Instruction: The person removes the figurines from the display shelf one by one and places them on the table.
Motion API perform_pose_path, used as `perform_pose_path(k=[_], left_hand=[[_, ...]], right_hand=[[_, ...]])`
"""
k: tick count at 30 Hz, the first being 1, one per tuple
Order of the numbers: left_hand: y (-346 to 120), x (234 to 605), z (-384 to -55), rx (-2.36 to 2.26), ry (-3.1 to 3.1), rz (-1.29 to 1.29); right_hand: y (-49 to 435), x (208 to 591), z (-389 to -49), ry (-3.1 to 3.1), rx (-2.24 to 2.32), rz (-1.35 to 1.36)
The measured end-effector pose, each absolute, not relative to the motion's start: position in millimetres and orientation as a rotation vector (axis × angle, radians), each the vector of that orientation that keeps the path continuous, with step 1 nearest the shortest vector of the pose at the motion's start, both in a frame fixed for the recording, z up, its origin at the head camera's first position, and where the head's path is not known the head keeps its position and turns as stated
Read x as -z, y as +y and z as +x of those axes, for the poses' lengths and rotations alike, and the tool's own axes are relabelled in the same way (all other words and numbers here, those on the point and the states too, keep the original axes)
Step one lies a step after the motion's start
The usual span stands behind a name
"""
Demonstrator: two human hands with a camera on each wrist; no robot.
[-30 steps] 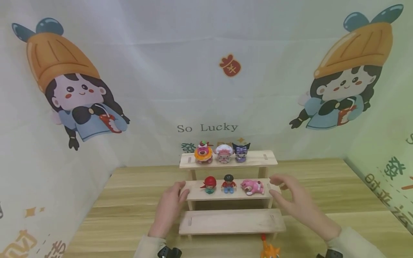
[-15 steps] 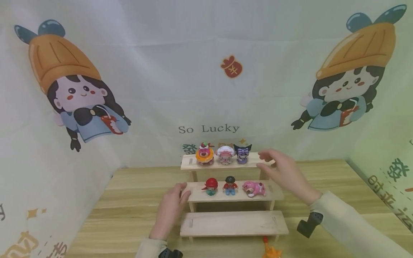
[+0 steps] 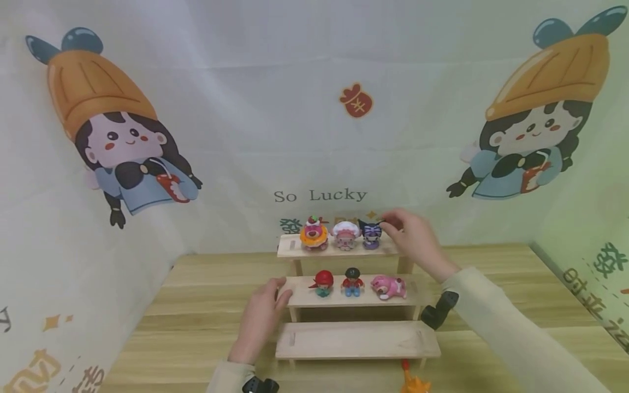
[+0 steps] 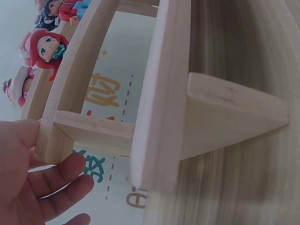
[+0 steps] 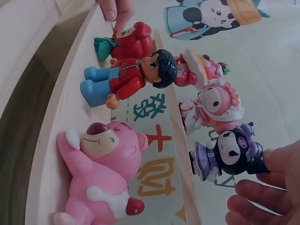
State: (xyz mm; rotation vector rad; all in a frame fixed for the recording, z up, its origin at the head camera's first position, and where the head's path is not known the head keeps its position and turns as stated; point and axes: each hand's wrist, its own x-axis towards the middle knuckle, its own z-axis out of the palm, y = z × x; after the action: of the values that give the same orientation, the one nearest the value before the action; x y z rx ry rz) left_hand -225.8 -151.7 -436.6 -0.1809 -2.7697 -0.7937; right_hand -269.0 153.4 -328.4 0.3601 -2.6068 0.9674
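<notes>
On the top tier of the wooden step shelf (image 3: 356, 343), my right hand (image 3: 411, 234) pinches the ear of a black-and-purple figurine (image 5: 229, 151) between thumb and forefinger. That figurine stands upright at the right of its row. Beside it are a white-capped pink figurine (image 3: 346, 236) and a pink bear in an orange ring (image 3: 313, 234). My left hand (image 3: 260, 314) grips the left end of the middle tier, thumb and fingers about the board's end (image 4: 49, 147). On that tier are a red-haired figurine (image 3: 323, 283), a black-haired figurine in red (image 3: 352, 282) and a lying pink bear (image 3: 390, 286).
An orange toy (image 3: 415, 382) lies in front of the shelf at the bottom edge of the head view, partly cut off. The shelf stands on a wood-grain table (image 3: 196, 295). Printed cloth (image 3: 236, 136) hangs behind and at both sides.
My right hand has moved from the middle tier's right end up and left to the top tier, and now pinches the black-and-purple figurine's ear. The left hand has stayed put.
</notes>
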Motion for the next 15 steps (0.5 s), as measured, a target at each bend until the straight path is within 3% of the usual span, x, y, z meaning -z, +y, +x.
perform_pose_path(k=[15], left_hand=[[-151.8,435.5,-226.2,0.798,-2.782,-0.171]], right_hand=[[156.4,331.7,-269.5,-2.541,-0.962,0.324]])
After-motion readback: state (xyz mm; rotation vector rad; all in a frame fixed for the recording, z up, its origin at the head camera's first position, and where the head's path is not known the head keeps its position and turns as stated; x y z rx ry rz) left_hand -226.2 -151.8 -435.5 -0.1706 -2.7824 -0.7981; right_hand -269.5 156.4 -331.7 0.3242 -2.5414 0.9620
